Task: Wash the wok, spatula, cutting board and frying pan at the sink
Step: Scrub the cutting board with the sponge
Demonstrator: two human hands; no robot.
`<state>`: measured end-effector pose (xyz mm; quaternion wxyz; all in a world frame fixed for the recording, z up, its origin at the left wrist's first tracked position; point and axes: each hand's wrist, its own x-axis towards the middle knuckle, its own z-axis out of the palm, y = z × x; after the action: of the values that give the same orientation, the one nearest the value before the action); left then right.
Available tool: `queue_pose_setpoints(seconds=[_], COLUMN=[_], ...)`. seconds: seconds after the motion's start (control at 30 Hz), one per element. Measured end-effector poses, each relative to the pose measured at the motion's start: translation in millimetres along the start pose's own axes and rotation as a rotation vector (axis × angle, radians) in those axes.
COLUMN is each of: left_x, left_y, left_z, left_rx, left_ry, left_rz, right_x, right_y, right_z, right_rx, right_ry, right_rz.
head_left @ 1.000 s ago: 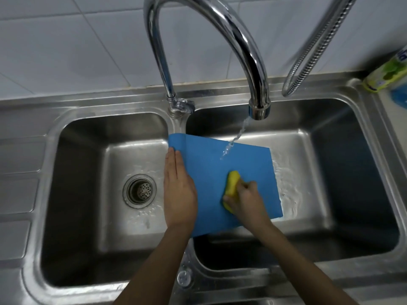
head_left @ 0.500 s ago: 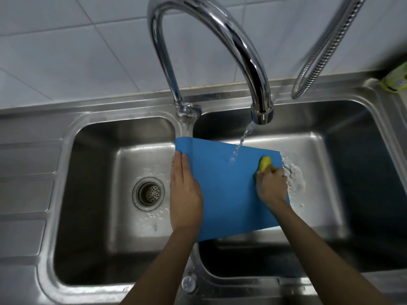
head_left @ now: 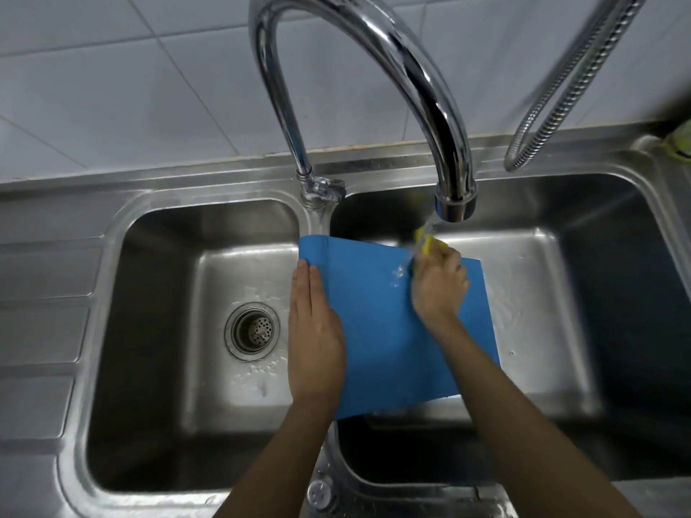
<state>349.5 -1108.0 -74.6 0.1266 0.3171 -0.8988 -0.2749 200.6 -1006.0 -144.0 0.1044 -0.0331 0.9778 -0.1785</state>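
The blue cutting board [head_left: 389, 330] lay across the divider between the basins, the left hand [head_left: 314, 330] flat on its left edge, fingers straight. The right hand [head_left: 439, 286] gripped a yellow sponge [head_left: 430, 245] at the far edge, under the faucet [head_left: 454, 203] stream (water running). Scrubbing well probably called for firm left pressure and overlapping strokes.

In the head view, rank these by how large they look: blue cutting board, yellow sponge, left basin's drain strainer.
1. blue cutting board, by far the largest.
2. drain strainer.
3. yellow sponge, though the right hand gripping it hides most of it, so its place below the strainer is unsure.
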Motion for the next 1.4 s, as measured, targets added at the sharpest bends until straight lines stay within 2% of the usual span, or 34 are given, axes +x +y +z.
queue_pose_setpoints(seconds=[0.13, 0.27, 0.37, 0.47, 0.53, 0.6, 0.73, 0.77, 0.83, 0.93, 0.97, 1.03, 1.2, 1.3, 1.4], left_x=[0, 1, 2, 3, 2, 1, 0, 1, 2, 2, 2, 1, 1, 2, 2], left_y=[-1, 2, 4, 1, 2, 4, 3, 3, 2, 1, 1, 0, 2, 2, 3], left_z=[0, -2, -2, -4, -6, -8, -7, -6, -4, -2, -2, -2, -1, -2, -2], left_rx=[0.009, -0.011, -0.014, -0.030, -0.037, -0.049, -0.054, -0.050, -0.014, -0.001, -0.004, -0.001, 0.006, 0.008, 0.007], left_ry=[0.004, 0.015, 0.013, -0.029, -0.052, -0.053, -0.018, -0.009, 0.010, 0.010, 0.008, 0.012, 0.027, 0.028, 0.039], left_rz=[0.014, 0.009, 0.007, -0.006, -0.008, -0.001, -0.007, -0.003, 0.015, 0.007, 0.008, 0.012, 0.008, 0.014, 0.011], right_x=[-3, -53, -87, -122, -140, -146, -167, -175, -185, -158, -140, -109, -79, -80, -88], right_y=[82, 92, 48, -16, -43, -45, -4, 10, 40, 85, 95, 107, 82, 47, 26], right_z=[-3, -14, -22, -24, -26, -30, -34, -33, -36, -48, -49, -45, -31, -29, -32], right_rx=[-0.163, -0.114, 0.017, 0.166, 0.162, 0.092, 0.008, -0.015, -0.051, 0.019, -0.021, -0.148, -0.164, -0.059, 0.121], right_ry=[-0.181, -0.248, -0.182, -0.078, -0.009, 0.001, -0.040, -0.095, -0.275, -0.481, -0.525, -0.557, -0.396, -0.218, -0.176], right_rz=[0.232, 0.252, 0.091, -0.201, -0.363, -0.438, -0.533, -0.530, -0.409, -0.006, 0.084, 0.146, 0.185, 0.068, -0.064])
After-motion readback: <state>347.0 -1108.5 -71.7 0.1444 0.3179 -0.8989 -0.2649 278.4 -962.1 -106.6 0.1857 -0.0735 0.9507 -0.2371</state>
